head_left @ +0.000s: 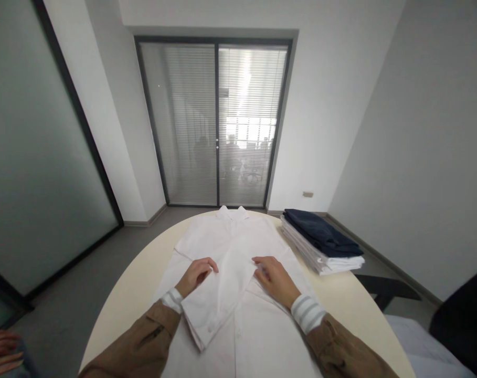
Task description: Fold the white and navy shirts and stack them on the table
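A white collared shirt (230, 236) lies spread on a cream oval table (128, 294), collar at the far side. One sleeve is folded across the body toward me. My left hand (197, 274) rests on the shirt left of centre with fingers curled onto the folded sleeve's edge. My right hand (273, 275) lies flat on the fabric right of centre, fingers stretched out and pointing left. Both arms wear brown sleeves with striped white cuffs.
A stack of folded clothes (320, 244), dark navy on top of white, sits at the table's far right. Another person's hand (2, 352) shows at the lower left edge. A dark chair (466, 315) stands to the right. Glass doors with blinds (216, 123) are ahead.
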Demonstrator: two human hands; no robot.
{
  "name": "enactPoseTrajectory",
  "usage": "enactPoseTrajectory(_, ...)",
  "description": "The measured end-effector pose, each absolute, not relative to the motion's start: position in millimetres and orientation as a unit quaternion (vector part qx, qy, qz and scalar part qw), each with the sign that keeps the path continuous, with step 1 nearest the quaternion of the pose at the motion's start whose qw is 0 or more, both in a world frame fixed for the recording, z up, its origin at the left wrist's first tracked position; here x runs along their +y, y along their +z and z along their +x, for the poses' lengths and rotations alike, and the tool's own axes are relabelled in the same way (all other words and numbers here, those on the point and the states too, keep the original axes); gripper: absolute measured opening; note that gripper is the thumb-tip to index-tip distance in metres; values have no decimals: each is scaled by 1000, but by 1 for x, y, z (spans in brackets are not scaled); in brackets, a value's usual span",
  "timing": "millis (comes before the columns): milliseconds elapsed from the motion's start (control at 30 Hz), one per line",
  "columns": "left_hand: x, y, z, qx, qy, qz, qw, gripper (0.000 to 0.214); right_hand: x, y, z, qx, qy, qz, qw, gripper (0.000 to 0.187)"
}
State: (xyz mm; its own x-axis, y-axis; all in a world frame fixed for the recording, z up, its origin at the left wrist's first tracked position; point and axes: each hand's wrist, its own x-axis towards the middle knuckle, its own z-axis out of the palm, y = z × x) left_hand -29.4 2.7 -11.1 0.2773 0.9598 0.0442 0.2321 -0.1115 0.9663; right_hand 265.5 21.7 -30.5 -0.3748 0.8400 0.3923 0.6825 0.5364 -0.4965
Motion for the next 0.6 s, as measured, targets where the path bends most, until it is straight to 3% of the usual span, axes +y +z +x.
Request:
enactPoseTrajectory(100,11,-15,-35,529,370,634,427,43,23,-29,265,-837,127,-445,293,26)
enactPoseTrajectory(333,14,-30,-49,541,303,651,439,66,24,-27,267,-839,116,-440,299,22)
enactPoseTrajectory(600,17,-29,-80,560,262,634,464,66,22,-27,267,-834,138,-432,314,22)
